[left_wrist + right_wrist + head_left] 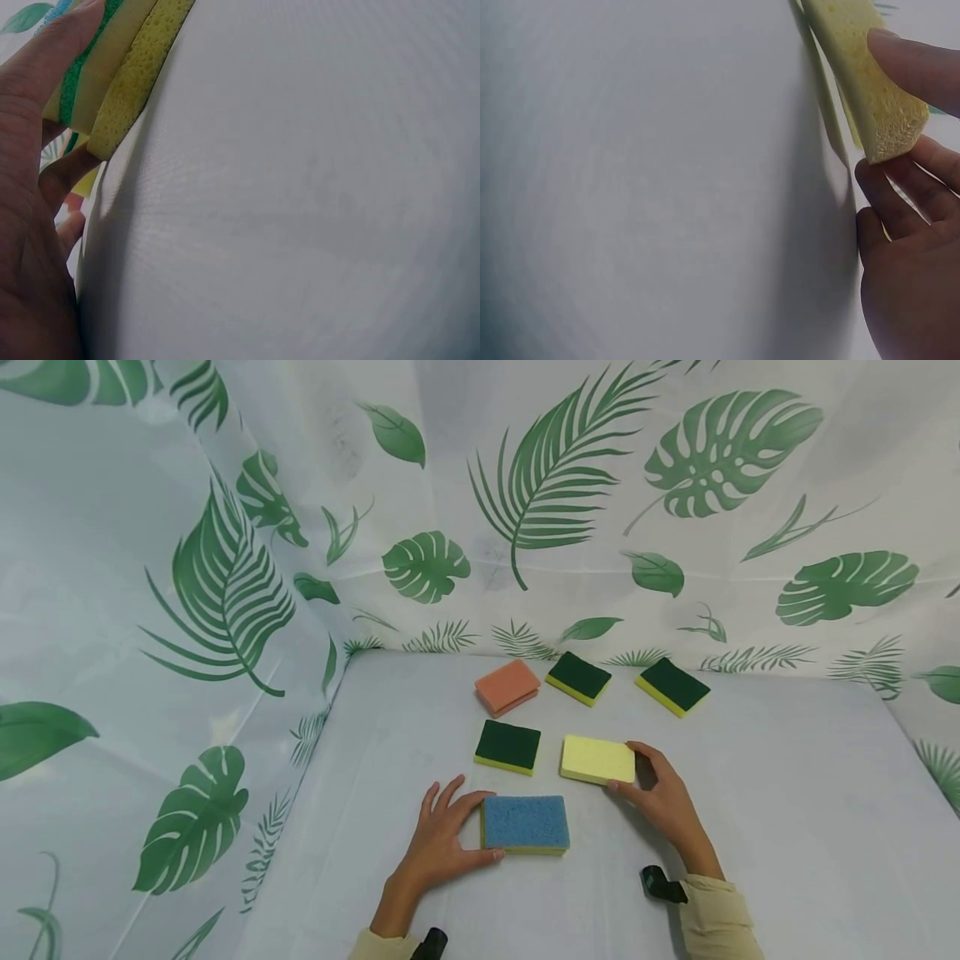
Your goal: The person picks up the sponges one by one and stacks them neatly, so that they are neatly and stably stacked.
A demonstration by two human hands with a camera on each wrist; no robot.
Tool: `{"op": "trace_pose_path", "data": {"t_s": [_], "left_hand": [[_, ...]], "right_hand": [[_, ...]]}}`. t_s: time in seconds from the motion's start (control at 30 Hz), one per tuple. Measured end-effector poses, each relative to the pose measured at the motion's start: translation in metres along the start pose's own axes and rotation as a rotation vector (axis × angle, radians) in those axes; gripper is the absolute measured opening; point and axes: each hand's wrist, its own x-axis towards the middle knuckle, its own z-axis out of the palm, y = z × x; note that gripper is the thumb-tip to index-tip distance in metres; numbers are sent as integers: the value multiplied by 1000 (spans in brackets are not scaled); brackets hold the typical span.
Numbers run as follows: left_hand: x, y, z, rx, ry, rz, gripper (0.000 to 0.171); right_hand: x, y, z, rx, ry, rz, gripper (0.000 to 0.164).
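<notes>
My left hand [442, 843] grips the left end of a stack of sponges, thumb on the near side and fingers on the far side. A blue sponge [525, 822] tops the stack; below it, in the left wrist view, come a green-and-cream layer [97, 82] and a porous yellow sponge [135, 82] at the bottom. Held by its right end between thumb and fingers of my right hand [667, 797] is a pale yellow sponge [597, 760]. A shadow gap shows under that sponge [870, 90] in the right wrist view.
Beyond the hands lie a dark green-and-yellow scouring sponge [507, 745], an orange sponge [507, 685] that looks like two layers, and two more green-and-yellow sponges, one left [578, 677], one right [672, 686]. A leaf-patterned curtain [450, 485] borders the white table [810, 810] at back and left.
</notes>
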Motion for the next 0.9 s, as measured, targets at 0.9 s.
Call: {"op": "trace_pose_path", "data": {"t_s": [0.9], "left_hand": [[0,0,-1,12,9,13,82]], "right_hand": [[-7,-10,-7,94,16,-80,84]]}}
